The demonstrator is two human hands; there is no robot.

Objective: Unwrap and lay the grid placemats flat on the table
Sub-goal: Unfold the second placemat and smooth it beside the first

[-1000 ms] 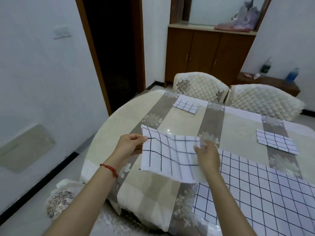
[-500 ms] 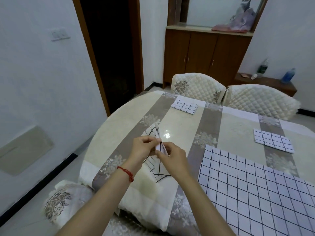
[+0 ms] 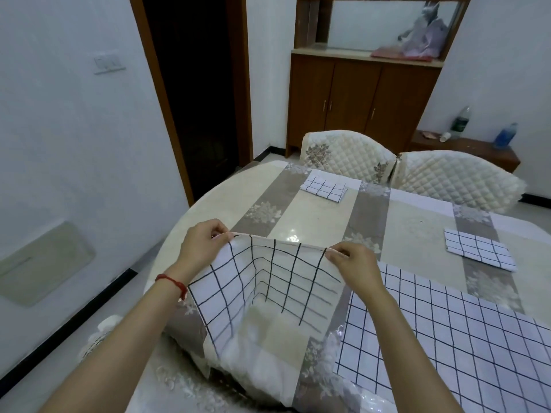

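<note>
Our left hand (image 3: 198,248) and right hand (image 3: 354,265) pinch the white black-gridded cloth placemat's (image 3: 268,281) far edge above the near desk (image 3: 313,213). It seems partly folded; uneven pulling could land it creased or overlapping the spread placemat (image 3: 462,338) at right.

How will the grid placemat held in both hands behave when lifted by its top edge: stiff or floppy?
Probably floppy: the grid placemat, pinched at its top corners by the left hand and right hand, sags and creases between them. Likely light, since fingertip pinches alone carry it. It may slide easily on the glossy tablecloth.
</note>
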